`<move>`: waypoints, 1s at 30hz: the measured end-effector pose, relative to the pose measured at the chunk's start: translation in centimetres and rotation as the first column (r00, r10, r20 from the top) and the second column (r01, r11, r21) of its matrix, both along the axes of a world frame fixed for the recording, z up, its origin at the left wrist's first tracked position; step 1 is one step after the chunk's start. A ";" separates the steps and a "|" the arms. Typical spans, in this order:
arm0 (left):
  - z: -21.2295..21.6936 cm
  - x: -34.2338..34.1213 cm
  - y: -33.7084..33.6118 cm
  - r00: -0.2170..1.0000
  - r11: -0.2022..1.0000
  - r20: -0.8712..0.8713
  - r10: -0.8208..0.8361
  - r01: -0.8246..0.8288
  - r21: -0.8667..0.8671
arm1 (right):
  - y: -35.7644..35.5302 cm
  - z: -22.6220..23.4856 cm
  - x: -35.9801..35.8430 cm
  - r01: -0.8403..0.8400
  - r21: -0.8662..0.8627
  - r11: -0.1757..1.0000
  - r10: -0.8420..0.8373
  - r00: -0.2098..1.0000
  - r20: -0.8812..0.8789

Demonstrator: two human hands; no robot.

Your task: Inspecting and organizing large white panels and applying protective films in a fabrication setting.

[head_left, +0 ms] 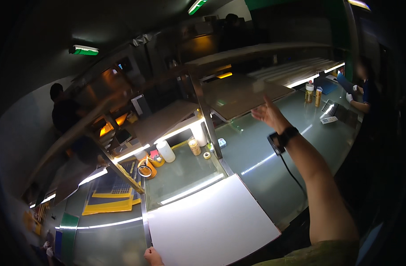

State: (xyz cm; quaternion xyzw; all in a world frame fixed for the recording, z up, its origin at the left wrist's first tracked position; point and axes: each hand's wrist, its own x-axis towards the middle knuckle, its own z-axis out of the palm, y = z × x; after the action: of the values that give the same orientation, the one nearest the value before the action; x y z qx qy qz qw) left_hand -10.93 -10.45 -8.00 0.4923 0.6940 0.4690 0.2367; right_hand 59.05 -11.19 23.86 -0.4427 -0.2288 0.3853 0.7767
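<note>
A large white sheet (207, 221) lies on the glass-topped bench in front of me, its right side reaching past the bench's near edge. My left hand (153, 256) is at the sheet's lower left edge, fingers curled closed on it; part of this hand is cut off by the picture's lower border. My right hand (269, 116) is raised and stretched out to the far right, open, its fingers apart with nothing in them. Beside and behind it is a brown board (242, 95) on the shelf. A black band with a small device (280, 139) and a cable is on my right wrist.
A white bottle (166, 151), an orange tape roll (146, 169), a can (194, 147) and a small tape roll (207, 155) stand behind the sheet. Yellow-edged dark sheets (110, 199) lie left. A gloved co-worker (364, 95) holds a blue panel at right. A metal post (203, 111) supports the shelf.
</note>
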 end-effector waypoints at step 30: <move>6.0 -2.2 2.3 0.984 0.977 -0.144 -0.101 0.072 -0.200 | -47.0 -26.7 -9.5 0.318 -0.398 0.861 -0.463 0.814 -0.351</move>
State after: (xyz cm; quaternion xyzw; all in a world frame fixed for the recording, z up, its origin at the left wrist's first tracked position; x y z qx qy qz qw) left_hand -13.15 -8.18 -1.98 0.5312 0.7304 0.3491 0.2499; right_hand 49.58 -58.16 -2.88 -0.5033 0.1131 0.3359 0.7881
